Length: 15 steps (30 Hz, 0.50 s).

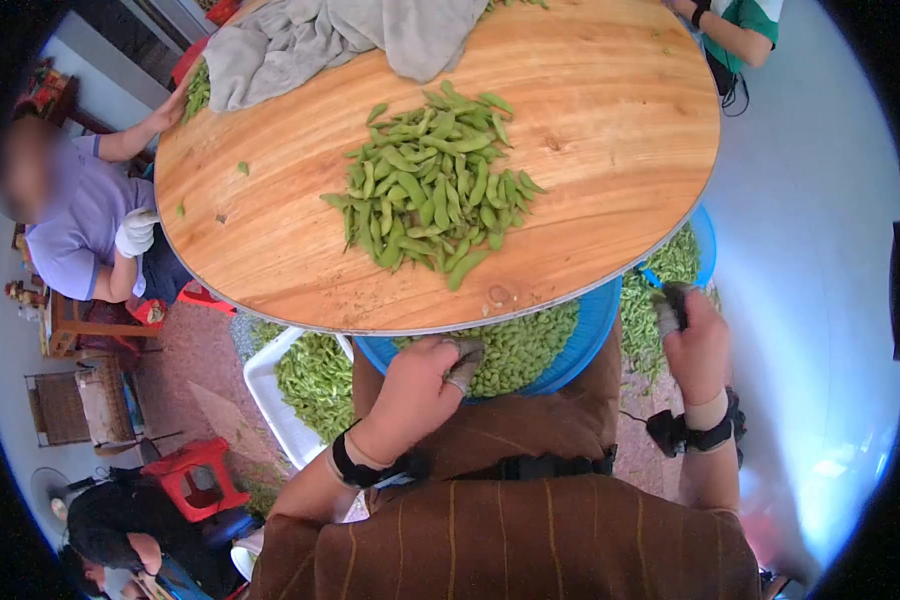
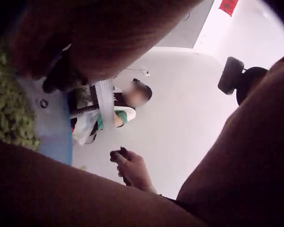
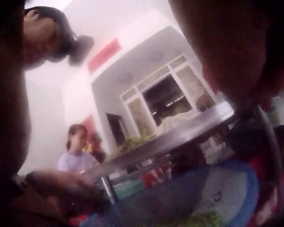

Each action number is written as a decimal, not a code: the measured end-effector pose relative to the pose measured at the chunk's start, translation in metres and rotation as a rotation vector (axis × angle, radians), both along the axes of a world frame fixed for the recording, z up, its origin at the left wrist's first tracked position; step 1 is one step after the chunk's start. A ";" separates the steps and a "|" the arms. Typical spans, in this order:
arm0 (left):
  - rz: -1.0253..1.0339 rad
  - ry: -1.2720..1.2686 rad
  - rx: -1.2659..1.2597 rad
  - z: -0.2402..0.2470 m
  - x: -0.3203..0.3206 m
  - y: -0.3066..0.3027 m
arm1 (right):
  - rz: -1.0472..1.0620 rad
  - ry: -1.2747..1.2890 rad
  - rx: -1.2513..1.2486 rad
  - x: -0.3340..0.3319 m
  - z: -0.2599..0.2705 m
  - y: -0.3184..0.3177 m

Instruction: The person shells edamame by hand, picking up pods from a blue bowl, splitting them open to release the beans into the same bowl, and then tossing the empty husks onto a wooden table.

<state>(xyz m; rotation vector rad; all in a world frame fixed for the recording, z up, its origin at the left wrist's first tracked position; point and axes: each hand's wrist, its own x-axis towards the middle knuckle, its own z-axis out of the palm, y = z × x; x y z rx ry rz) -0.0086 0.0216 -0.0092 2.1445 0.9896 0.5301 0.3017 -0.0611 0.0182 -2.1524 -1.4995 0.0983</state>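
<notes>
My left hand (image 1: 413,392) is over the near side of a blue basin (image 1: 592,352), fingers bent and its thumb wrapped in greyish cloth. Shelled green beans (image 1: 518,352) fill the basin, which sits at my lap under the table's edge. Off to the right, my right hand (image 1: 698,345) is raised above green pods (image 1: 642,325), with dark coverings on bent fingertips. Also visible in the left wrist view is the right hand (image 2: 134,169), against the pale floor. Whether either hand holds anything I cannot tell. A heap of soybean pods (image 1: 425,185) lies on the wooden table (image 1: 610,130).
A grey cloth (image 1: 340,45) covers the table's far left. Left of my legs stands a white crate (image 1: 262,385) of green pods, with a red stool (image 1: 198,475) beyond. People sit at the left and far right. Another blue basin (image 1: 707,248) stands under the table's right edge.
</notes>
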 end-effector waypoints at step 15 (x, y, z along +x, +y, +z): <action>0.394 -0.263 -0.020 0.030 -0.017 -0.001 | 0.454 0.011 -0.036 -0.137 0.013 0.092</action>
